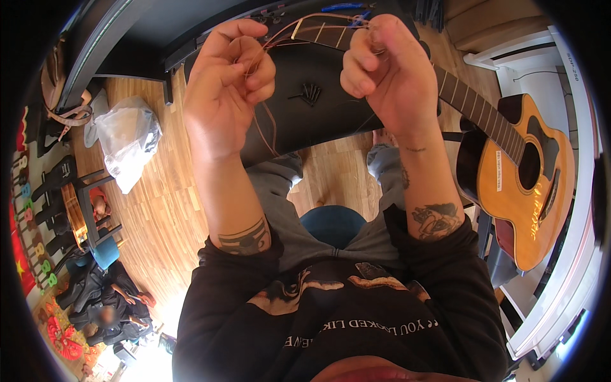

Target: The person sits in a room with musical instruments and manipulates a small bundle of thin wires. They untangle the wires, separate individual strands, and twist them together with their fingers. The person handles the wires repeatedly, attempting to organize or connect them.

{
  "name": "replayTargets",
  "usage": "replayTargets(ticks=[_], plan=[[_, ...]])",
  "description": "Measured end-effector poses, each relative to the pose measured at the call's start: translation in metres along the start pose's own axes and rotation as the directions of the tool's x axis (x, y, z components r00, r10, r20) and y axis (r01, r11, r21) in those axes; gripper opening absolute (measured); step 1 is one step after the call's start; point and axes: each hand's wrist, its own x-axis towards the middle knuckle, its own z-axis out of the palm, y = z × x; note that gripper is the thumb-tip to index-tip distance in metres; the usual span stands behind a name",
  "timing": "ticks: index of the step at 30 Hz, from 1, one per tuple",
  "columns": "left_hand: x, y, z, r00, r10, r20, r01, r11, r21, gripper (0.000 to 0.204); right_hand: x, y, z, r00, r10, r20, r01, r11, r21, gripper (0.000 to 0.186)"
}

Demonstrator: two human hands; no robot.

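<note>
My left hand (226, 95) is raised over a black padded bench, fingers curled round thin copper-coloured guitar strings (273, 130). The strands arc across to my right hand (401, 76), whose thumb and fingers pinch together on them. One strand trails down from my left hand over the bench's front edge. Behind my right hand runs the neck of an acoustic guitar (496, 184); its body, with a light wood top, stands at the right. No strings are visible over its sound hole. Several black bridge pins (310, 94) lie on the black bench (318, 124) between my hands.
Blue-handled pliers (344, 7) lie at the far side of the bench. A clear plastic bag (130, 137) sits on the wooden floor at left. White keyboard-like furniture (566, 127) stands beyond the guitar. Another person (108, 312) is at the lower left.
</note>
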Motion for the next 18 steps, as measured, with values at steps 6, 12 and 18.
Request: replayTargets(ticks=[6,12,18], plan=[[0.000,-0.002,0.005,0.997,-0.024,0.067,0.030,0.994,-0.104,0.049,-0.001,0.010,0.008,0.992,0.085,-0.089,-0.106,0.958,-0.266,0.029],[-0.001,-0.012,0.020,1.000,-0.006,-0.008,0.007,0.987,0.163,0.045,-0.005,0.025,0.015,0.967,0.249,-0.050,-0.246,0.870,-0.427,0.063],[0.000,-0.022,0.017,0.992,0.127,-0.002,-0.111,0.874,0.473,0.035,-0.004,0.030,0.006,0.972,0.235,-0.013,-0.222,0.897,-0.383,0.050]])
